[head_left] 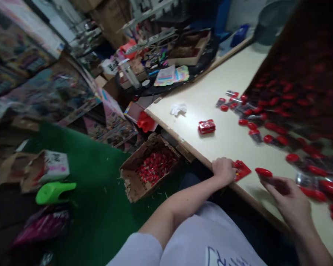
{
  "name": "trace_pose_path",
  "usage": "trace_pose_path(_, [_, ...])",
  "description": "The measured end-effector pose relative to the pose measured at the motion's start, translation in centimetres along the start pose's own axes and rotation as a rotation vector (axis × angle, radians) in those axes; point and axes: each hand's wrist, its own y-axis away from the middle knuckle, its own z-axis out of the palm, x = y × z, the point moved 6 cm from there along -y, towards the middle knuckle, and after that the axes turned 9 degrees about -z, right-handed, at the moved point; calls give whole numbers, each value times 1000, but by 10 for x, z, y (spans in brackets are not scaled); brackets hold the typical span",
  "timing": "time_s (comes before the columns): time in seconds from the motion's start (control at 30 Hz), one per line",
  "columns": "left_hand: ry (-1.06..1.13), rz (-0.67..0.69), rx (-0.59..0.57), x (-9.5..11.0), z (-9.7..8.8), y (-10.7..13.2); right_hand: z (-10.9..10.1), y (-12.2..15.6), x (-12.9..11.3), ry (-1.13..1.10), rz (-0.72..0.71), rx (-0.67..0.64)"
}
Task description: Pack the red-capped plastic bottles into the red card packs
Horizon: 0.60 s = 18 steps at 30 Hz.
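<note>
Hands are working at the near edge of the bench [199, 96], with bare forearms reaching out from white sleeves [135, 251]. The left hand [224, 171] is curling over the bench edge, its fingertips lying on a flat red card [242, 170], though I cannot tell whether it is gripping the card. The right hand [287, 201] is partly closed and appears to be pinching a glossy red oblong piece [263, 172] just above the bench top. Beyond it, many red pieces in clear plastic packs [274, 129] are lying scattered across the bench, crowding close to the right hand. The card is sitting right at the edge, so a slip of the left hand could push it off, and a careless sweep of the right hand could knock the loose packs out of place. Farther up the bench, a small red package [207, 126] and a crumpled white tissue [178, 109] are lying apart. Below, a cardboard box [131, 184] full of small red items is sitting on a green floor mat [94, 177], with a green plastic scoop [52, 193] lying nearby, while a round dark table [202, 62] is standing beyond, crowded with papers.
</note>
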Motion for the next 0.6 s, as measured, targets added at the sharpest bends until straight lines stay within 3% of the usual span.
trace_pose_path(0.23, [111, 37, -48, -13, 0, -7, 29, -7, -27, -220, 56, 96])
trace_pose_path(0.4, [363, 4, -78, -19, -9, -6, 40, -8, -26, -304, 55, 80])
trace_pose_path(0.5, [594, -16, -60, -23, -16, -6, 49, -2, -15, -254, 62, -15])
trace_pose_path(0.6, [688, -12, -57, -25, -17, -9, 56, 6, 2, -16, 84, -103])
